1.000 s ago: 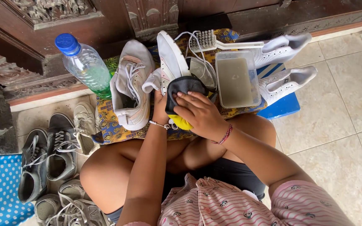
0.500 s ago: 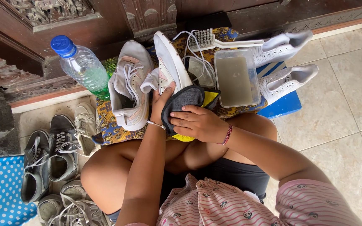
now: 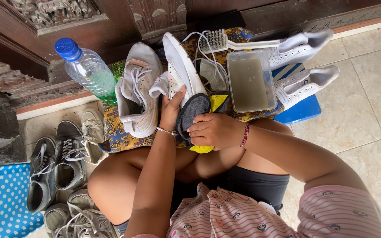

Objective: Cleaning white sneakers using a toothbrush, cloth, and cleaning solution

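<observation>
Tiled floor, patterned cloth (image 3: 115,132) before a carved wooden door. Left hand (image 3: 172,110) grips the white sneaker (image 3: 179,66) at mid-body, sole turned up, above the lap. Right hand (image 3: 212,130) presses a grey-and-yellow cloth (image 3: 195,112) against it. Sneaker likely light, flexible upper, stiffer sole; hold by the midsole. White, lightly soiled.

Single view, worn on the head, looking steeply down past chest and knees onto the floor (image 3: 367,128). Close range: lap and both forearms filling the lower frame, carved wooden door (image 3: 111,17) along the top edge.
</observation>
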